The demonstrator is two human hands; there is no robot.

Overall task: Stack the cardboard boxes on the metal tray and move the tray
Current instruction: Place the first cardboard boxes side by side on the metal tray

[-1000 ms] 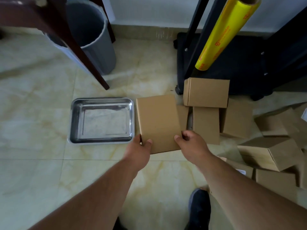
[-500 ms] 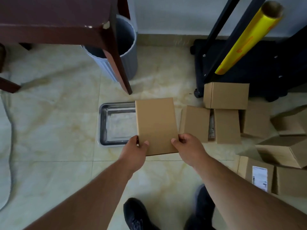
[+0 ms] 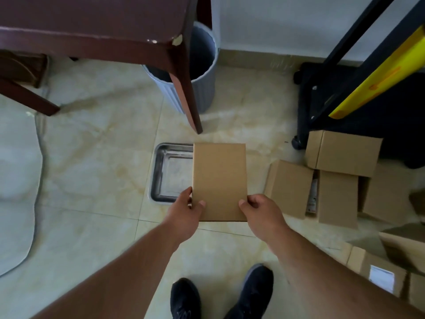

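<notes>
I hold a flat brown cardboard box (image 3: 219, 178) in the air with both hands. My left hand (image 3: 185, 214) grips its near left corner and my right hand (image 3: 261, 212) grips its near right corner. The box hangs over the right half of the metal tray (image 3: 161, 173), which lies on the tiled floor with its left part showing. Several more cardboard boxes (image 3: 338, 180) lie in a heap on the floor to the right.
A dark wooden table (image 3: 96, 26) stands at the back left, one leg (image 3: 188, 93) just beyond the tray. A grey bin (image 3: 202, 72) sits behind that leg. A black cart (image 3: 358, 107) with a yellow film roll (image 3: 377, 74) stands at the right. My shoes (image 3: 220, 295) are below.
Both hands have carried the box to the left, from beside the tray to over its right half. The view has shifted, showing more of the table and my shoes.
</notes>
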